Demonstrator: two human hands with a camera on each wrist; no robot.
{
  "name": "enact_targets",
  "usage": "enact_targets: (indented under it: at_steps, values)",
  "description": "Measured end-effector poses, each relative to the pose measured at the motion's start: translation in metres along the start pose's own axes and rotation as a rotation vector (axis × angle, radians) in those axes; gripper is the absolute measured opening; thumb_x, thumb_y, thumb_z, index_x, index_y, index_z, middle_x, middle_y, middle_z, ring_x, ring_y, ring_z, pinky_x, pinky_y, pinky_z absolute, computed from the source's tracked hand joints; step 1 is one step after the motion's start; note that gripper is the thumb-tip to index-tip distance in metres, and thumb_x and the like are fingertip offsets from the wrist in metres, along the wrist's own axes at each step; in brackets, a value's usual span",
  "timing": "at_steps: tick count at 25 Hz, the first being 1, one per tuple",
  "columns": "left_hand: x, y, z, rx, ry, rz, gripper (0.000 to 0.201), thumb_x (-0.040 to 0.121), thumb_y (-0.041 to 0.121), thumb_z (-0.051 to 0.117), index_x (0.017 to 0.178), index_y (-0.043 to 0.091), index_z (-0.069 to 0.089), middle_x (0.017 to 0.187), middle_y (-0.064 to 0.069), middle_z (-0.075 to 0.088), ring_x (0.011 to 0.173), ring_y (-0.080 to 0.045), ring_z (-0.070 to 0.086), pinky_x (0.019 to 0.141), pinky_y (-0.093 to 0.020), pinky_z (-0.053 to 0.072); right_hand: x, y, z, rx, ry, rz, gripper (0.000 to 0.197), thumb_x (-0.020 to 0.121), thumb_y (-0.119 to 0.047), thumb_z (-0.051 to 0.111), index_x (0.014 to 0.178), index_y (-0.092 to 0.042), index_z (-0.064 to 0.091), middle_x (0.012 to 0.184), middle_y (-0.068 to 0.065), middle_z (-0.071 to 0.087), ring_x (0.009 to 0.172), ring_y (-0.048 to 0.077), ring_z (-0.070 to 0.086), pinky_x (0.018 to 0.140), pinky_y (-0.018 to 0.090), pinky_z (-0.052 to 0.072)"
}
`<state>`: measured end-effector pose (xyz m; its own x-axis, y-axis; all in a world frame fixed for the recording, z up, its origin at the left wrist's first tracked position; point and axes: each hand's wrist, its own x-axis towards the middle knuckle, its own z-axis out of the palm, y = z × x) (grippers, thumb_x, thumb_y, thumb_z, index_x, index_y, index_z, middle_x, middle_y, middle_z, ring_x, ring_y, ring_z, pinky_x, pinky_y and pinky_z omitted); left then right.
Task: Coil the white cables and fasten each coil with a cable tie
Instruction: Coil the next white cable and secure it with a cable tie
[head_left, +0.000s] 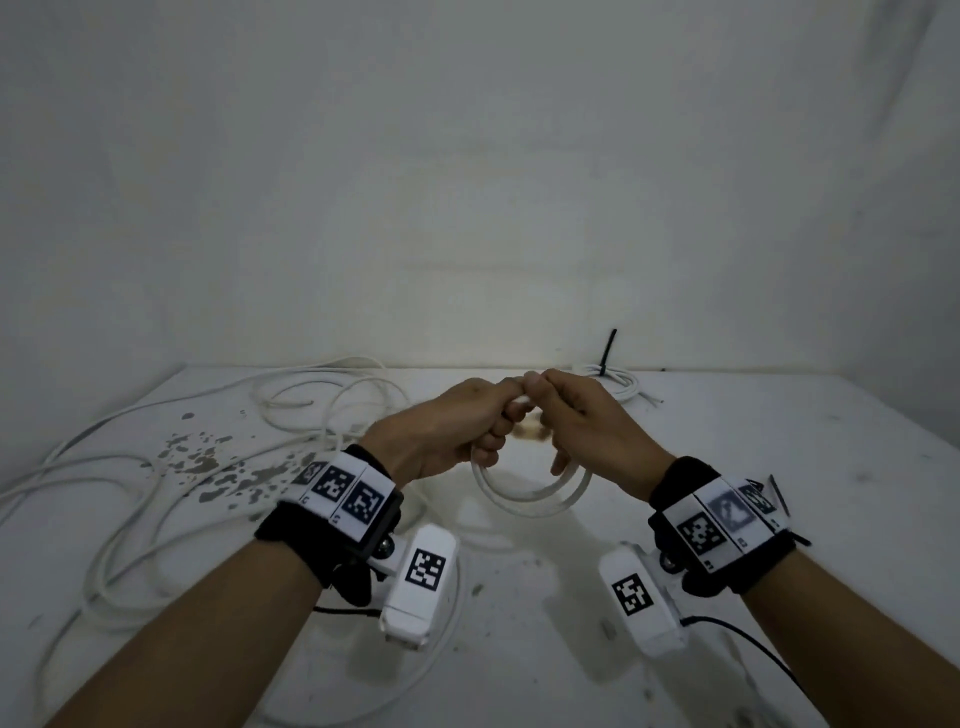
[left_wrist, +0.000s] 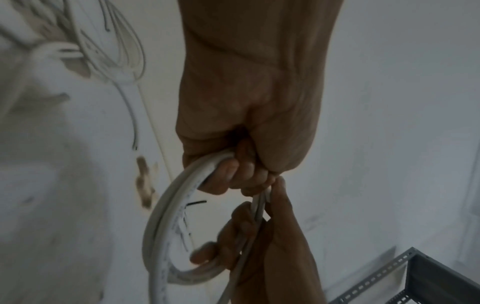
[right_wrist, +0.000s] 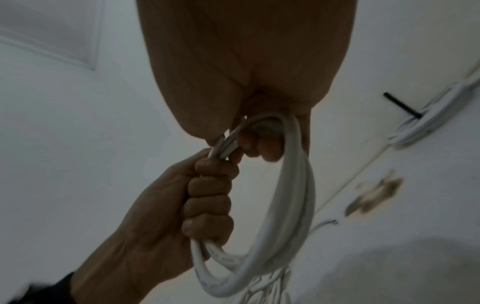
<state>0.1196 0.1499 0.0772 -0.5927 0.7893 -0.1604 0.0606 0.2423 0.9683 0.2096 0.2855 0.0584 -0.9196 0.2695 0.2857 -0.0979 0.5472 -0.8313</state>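
Observation:
A small coil of white cable (head_left: 524, 498) hangs in the air between both hands, above the white table (head_left: 727, 519). My left hand (head_left: 485, 415) grips the coil's upper left side with all fingers curled round the strands (left_wrist: 182, 191). My right hand (head_left: 558, 410) grips the upper right side, fingers wrapped over the loop (right_wrist: 291, 164). The thumbs meet at the top. A cable strand (left_wrist: 233, 277) trails down from the coil. No cable tie shows on this coil.
Loose white cables (head_left: 208, 467) sprawl over the table's left half, beside dark stains (head_left: 218, 467). At the back right lies a finished coil (head_left: 618, 382) fastened with a black cable tie (head_left: 607, 353). A grey metal rack (left_wrist: 415, 277) stands below the table edge.

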Motion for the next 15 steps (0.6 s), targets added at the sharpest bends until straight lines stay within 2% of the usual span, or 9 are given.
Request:
enact_targets:
  at_steps: [2,4,7,10,12,15]
  values:
    - [0.008,-0.003,0.019,-0.039,0.027,-0.001,0.038,0.102,0.037,0.043,0.067,0.021,0.041,0.053,0.007,0.026,0.045,-0.010,0.022,0.042,-0.020,0.026,-0.010,0.013,-0.022,0.030,-0.011,0.090,0.050,0.101,-0.053,0.044,0.094,-0.007,0.063,0.071,0.001,0.058,0.064,0.016,0.061,0.068,0.041,0.056]
    - [0.019,-0.003,0.037,-0.083,0.042,-0.008,0.036,0.101,0.032,0.043,0.067,0.020,0.042,0.052,0.008,0.025,0.044,-0.010,0.020,0.040,-0.021,0.025,-0.020,0.028,-0.053,-0.015,0.033,0.196,0.053,0.101,-0.052,0.044,0.100,-0.002,0.062,0.081,0.006,0.060,0.072,0.019,0.061,0.073,0.039,0.054]
    - [0.034,-0.001,0.062,-0.111,0.052,-0.029,0.034,0.101,0.030,0.042,0.068,0.019,0.043,0.053,0.007,0.025,0.043,-0.010,0.018,0.039,-0.021,0.024,-0.042,0.050,-0.102,-0.259,0.020,0.363,0.031,0.101,-0.040,0.050,0.096,-0.014,0.067,0.085,0.007,0.066,0.067,0.018,0.061,0.061,0.031,0.053]
    - [0.047,-0.004,0.082,-0.112,0.075,-0.039,0.033,0.102,0.029,0.040,0.072,0.017,0.045,0.051,0.008,0.026,0.041,-0.010,0.020,0.039,-0.021,0.025,-0.063,0.066,-0.125,-0.558,-0.188,0.455,0.016,0.096,-0.029,0.059,0.090,-0.020,0.069,0.076,0.004,0.069,0.054,0.014,0.059,0.048,0.022,0.048]
    - [0.053,-0.007,0.091,-0.114,0.100,-0.041,0.031,0.102,0.029,0.040,0.074,0.016,0.047,0.050,0.008,0.028,0.041,-0.009,0.022,0.039,-0.021,0.027,-0.068,0.072,-0.122,-0.681,-0.225,0.502,0.018,0.095,-0.034,0.060,0.090,-0.019,0.069,0.072,0.004,0.068,0.050,0.014,0.055,0.047,0.024,0.047]
    - [0.058,-0.011,0.099,-0.116,0.129,-0.051,0.030,0.101,0.029,0.040,0.076,0.015,0.048,0.049,0.008,0.029,0.040,-0.009,0.024,0.040,-0.022,0.030,-0.060,0.088,-0.113,-0.792,-0.061,0.568,0.037,0.094,-0.048,0.060,0.088,-0.012,0.068,0.069,0.003,0.062,0.055,0.018,0.056,0.056,0.026,0.049]
